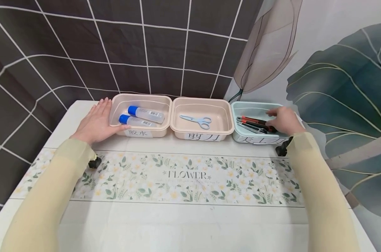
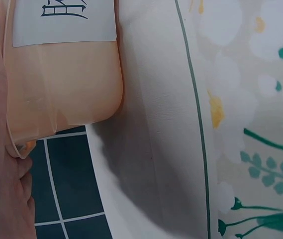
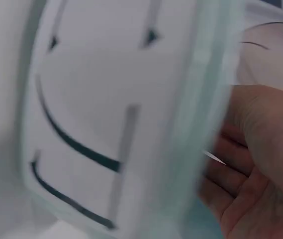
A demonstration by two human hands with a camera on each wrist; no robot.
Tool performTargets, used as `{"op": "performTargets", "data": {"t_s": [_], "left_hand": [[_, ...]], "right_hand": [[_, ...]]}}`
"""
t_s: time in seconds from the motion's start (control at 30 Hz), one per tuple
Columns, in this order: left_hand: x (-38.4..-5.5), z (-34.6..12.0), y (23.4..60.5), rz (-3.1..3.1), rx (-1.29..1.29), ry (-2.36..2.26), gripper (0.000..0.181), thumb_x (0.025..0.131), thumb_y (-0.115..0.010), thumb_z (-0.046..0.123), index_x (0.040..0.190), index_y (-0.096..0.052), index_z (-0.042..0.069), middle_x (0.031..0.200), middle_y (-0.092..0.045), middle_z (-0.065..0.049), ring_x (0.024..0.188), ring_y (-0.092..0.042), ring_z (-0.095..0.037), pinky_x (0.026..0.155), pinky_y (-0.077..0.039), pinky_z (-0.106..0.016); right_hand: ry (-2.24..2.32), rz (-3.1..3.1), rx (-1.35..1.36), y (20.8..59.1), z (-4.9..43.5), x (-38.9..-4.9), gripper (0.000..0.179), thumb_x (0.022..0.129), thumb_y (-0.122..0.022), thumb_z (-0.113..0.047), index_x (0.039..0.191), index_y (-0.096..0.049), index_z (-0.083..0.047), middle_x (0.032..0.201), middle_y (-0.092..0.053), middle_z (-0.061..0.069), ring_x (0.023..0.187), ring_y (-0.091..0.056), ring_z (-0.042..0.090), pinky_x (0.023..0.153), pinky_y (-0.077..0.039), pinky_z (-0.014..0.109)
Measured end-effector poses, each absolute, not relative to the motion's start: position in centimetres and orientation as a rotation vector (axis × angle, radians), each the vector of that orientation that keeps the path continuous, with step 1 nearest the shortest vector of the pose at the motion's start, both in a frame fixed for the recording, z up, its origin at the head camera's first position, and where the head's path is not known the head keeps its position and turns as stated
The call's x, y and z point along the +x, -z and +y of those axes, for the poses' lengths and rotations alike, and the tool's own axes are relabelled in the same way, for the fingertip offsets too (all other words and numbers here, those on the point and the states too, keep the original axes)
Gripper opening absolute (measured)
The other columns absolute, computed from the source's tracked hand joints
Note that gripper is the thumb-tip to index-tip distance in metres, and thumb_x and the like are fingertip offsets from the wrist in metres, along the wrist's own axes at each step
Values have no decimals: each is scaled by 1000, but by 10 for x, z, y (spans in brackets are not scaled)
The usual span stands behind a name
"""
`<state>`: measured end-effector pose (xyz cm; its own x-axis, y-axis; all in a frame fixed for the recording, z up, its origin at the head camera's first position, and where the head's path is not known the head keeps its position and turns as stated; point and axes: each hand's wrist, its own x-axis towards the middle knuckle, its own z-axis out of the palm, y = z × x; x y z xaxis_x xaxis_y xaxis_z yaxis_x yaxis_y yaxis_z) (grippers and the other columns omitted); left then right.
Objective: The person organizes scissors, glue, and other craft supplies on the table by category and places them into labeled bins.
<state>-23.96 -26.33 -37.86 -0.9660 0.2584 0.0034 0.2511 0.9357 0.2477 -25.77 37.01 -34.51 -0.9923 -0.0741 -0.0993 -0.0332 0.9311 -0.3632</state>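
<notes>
The head view shows three little bins in a row at the back of the tabletop, and the middle bin is the one to count from.

Far to the left of the middle bin, the left hand lies flat with straight fingers, pressing on the outer side of the left bin. It grips nothing. Two glue bottles with blue caps lie inside that bin. In the left wrist view, the left bin rests right against the palm.

Inside the middle bin lies a pair of light blue scissors.

Just to the right of the middle bin sits the green bin. The right hand reaches down into it, above the box cutters. Its fingers are bent, but I cannot tell if they grasp a cutter or only touch one. The right wrist view is too blurry to help.

To do this well, I think the left hand should keep the row steady. The right hand should take one cutter by its handle and lift it slowly, so the green bin does not slide.
</notes>
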Motion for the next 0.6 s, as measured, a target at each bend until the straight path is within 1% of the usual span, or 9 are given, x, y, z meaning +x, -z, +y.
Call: {"op": "performTargets", "data": {"t_s": [0.07,0.2,0.27,0.33,0.43,0.47,0.53,0.57,0.6], "left_hand": [[-240,-262,378,3059,405,-385,123,89,-52,77,158,0,-10,164,-2,-31,153,2,-41,123,4,-49],[-240,-263,379,3053,400,-389,123,89,-52,77,157,0,-10,164,-1,-31,153,3,-40,123,4,-50],[-240,-263,380,3051,398,-395,123,89,-52,77,157,1,-10,164,0,-31,153,4,-40,123,4,-49],[-240,-263,380,3053,396,-400,123,89,-52,78,158,1,-10,164,0,-31,153,4,-40,123,5,-49],[-241,-263,381,3055,394,-395,123,89,-52,78,158,1,-10,164,0,-31,153,4,-40,123,5,-49],[-241,-263,381,3055,393,-392,123,89,-52,78,158,1,-10,164,0,-31,153,4,-41,123,6,-49],[-241,-263,381,3056,396,-391,123,89,-52,77,158,2,-10,165,0,-31,153,4,-40,123,6,-49],[-241,-263,381,3059,401,-391,123,89,-52,77,158,1,-10,165,-1,-31,153,3,-40,123,5,-49],[-242,-263,380,3061,407,-393,123,89,-52,77,158,1,-10,165,-1,-31,153,3,-40,123,5,-49]], "right_hand": [[563,2997,-82,336,371,-254,48,95,-70,-9,137,-57,10,137,-52,36,128,-45,55,101,-40,69],[582,3072,-76,315,370,-243,53,100,-67,-26,142,-56,5,136,-53,36,119,-50,50,88,-46,64],[580,3117,-83,306,367,-238,56,101,-65,-33,143,-55,2,116,-62,35,96,-55,47,72,-47,57],[573,3151,-99,298,364,-232,60,101,-62,-39,147,-52,-1,95,-64,32,76,-51,44,61,-43,52],[576,3177,-146,288,358,-225,66,101,-62,-41,153,-45,-4,105,-65,30,86,-58,46,76,-52,56],[586,3181,-166,286,355,-223,68,101,-63,-42,155,-43,-5,120,-64,30,102,-59,48,89,-50,60],[615,3181,-201,282,349,-219,72,101,-64,-42,157,-38,-5,150,-47,26,134,-44,47,108,-35,67],[637,3181,-219,281,346,-217,74,100,-64,-42,158,-36,-6,159,-35,23,144,-32,46,112,-26,69],[653,3188,-239,280,342,-215,75,100,-65,-42,158,-36,-6,161,-33,21,146,-28,44,114,-24,68]]}}
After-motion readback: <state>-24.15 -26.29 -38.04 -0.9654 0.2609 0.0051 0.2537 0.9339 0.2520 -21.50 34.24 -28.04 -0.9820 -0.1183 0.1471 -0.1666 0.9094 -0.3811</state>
